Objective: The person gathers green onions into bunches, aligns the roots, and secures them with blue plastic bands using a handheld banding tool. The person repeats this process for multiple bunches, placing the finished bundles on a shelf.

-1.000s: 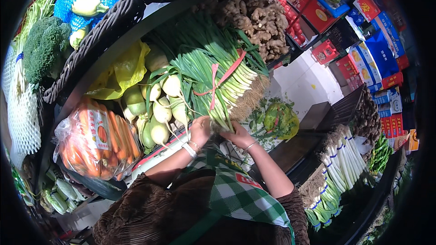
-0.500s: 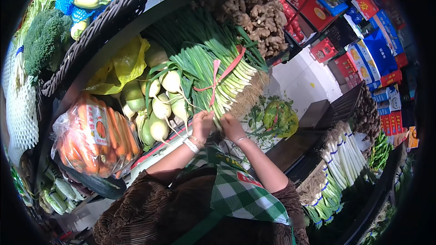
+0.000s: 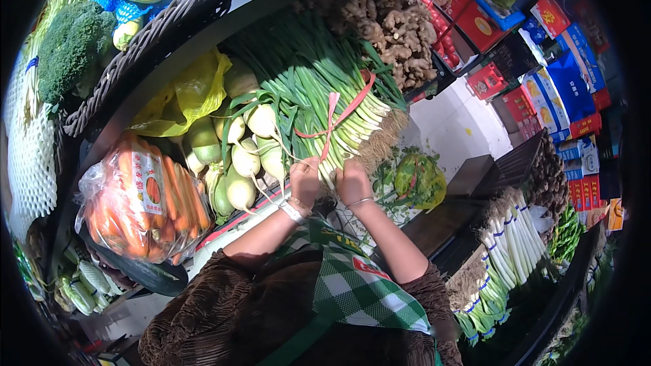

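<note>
A big bundle of scallions (image 3: 342,118) lies in front of me, green leaves pointing away and pale stalks with brown roots (image 3: 382,139) toward me. A pinkish-red tie (image 3: 330,122) runs round it. My left hand (image 3: 304,180) and my right hand (image 3: 352,183) are at its near corner, on either side of a few stalks. Both are closed, with their fingers bent in on those scallions; the fingertips are mostly hidden. Left of the bundle, white-and-green radishes (image 3: 245,157) with thin roots lie close to my left hand.
A bag of carrots (image 3: 152,203) and a yellow plastic bag (image 3: 186,98) lie to the left. Ginger (image 3: 397,34) is piled at the far side. A yellow bag of leafy greens (image 3: 419,179) sits right of my hands, with tied leeks (image 3: 508,237) beyond it.
My hands have drawn slightly apart at the near stalks, with the right one moving up and outward. The bundle stays in place; the whole view has shifted a little.
</note>
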{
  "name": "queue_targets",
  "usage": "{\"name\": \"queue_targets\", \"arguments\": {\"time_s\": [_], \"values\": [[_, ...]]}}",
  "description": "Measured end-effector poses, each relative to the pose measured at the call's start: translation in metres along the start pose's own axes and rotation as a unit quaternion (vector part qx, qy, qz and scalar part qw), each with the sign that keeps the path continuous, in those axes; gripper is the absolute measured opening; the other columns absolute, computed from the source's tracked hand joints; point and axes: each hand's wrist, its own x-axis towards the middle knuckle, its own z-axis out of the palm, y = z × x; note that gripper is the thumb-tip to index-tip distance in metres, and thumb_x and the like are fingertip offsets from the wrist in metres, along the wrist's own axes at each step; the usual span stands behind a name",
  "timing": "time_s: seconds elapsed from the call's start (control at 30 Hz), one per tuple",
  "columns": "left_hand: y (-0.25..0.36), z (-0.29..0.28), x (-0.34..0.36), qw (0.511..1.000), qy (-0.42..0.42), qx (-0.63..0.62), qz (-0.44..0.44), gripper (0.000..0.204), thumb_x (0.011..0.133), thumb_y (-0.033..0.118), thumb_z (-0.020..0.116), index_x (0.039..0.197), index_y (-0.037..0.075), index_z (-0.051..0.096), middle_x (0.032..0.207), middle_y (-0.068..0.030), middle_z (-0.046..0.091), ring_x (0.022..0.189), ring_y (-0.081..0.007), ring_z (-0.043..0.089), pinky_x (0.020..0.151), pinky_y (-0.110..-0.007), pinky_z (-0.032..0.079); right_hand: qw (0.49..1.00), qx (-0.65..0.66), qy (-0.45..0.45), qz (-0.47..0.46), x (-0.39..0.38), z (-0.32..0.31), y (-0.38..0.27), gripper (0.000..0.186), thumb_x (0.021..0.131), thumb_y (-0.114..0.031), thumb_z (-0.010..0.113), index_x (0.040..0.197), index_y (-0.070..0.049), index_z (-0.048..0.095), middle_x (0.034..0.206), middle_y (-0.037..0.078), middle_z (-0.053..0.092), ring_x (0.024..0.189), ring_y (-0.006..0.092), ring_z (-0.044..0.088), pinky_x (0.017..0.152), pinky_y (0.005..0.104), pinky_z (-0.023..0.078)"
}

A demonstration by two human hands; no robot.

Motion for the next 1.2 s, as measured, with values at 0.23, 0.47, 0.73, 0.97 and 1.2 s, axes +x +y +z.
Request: {"name": "queue_targets", "arguments": {"time_s": [0.23,0.47,0.73,0.97,1.2], "values": [[0.035,0.013,-0.002,0.979,0.002,-0.199,-0.04,0.024,0.098,0.027,0.056,0.09,0.004,0.06,0.07,0.0059,0.051,0.061,-0.0014,0.038,0.051,-0.02,0.03,0.993,0.107,-0.017,0.038,0.004,0.014,0.023,0.024,0.08,-0.019,0.066,0.093,0.001,0.061,0.09,0.023,0.058,0.085,0.0414,0.057,0.076,0.0434,0.048],[0.035,-0.002,0.014,0.98,-0.138,-0.066,-0.128,0.023,0.097,0.025,0.058,0.088,0.004,0.055,0.073,0.0045,0.056,0.055,-0.0005,0.036,0.047,-0.019,0.027,0.876,0.425,-0.129,0.187,0.015,0.019,0.041,0.031,0.087,-0.022,0.062,0.107,0.002,0.06,0.095,0.013,0.067,0.085,0.022,0.062,0.079,0.0332,0.048],[0.024,-0.005,0.017,0.955,-0.201,-0.153,-0.155,0.024,0.094,0.019,0.06,0.111,0.001,0.058,0.098,-0.0037,0.065,0.082,-0.0095,0.057,0.072,-0.024,0.046,0.874,0.407,-0.179,0.196,0.022,0.006,0.04,0.035,0.089,-0.025,0.059,0.113,0.002,0.059,0.098,0.01,0.066,0.089,0.0167,0.06,0.08,0.031,0.048],[0.037,-0.006,0.01,0.929,-0.196,-0.247,-0.192,0.028,0.094,0.014,0.057,0.119,0.002,0.056,0.104,-0.0041,0.066,0.086,-0.0138,0.063,0.076,-0.025,0.049,0.803,0.523,-0.211,0.193,0.02,0.013,0.031,0.047,0.089,-0.025,0.067,0.125,0.002,0.052,0.111,0.008,0.061,0.099,0.0134,0.054,0.09,0.0279,0.044],[0.042,-0.008,0.008,0.935,-0.185,-0.222,-0.208,0.032,0.098,0.022,0.048,0.122,0.001,0.055,0.111,-0.0088,0.065,0.093,-0.0179,0.063,0.081,-0.029,0.05,0.833,0.462,-0.244,0.183,0.016,0.001,0.027,0.045,0.086,-0.022,0.067,0.123,-0.001,0.054,0.107,0.007,0.063,0.094,0.0133,0.056,0.084,0.0296,0.047]]}}
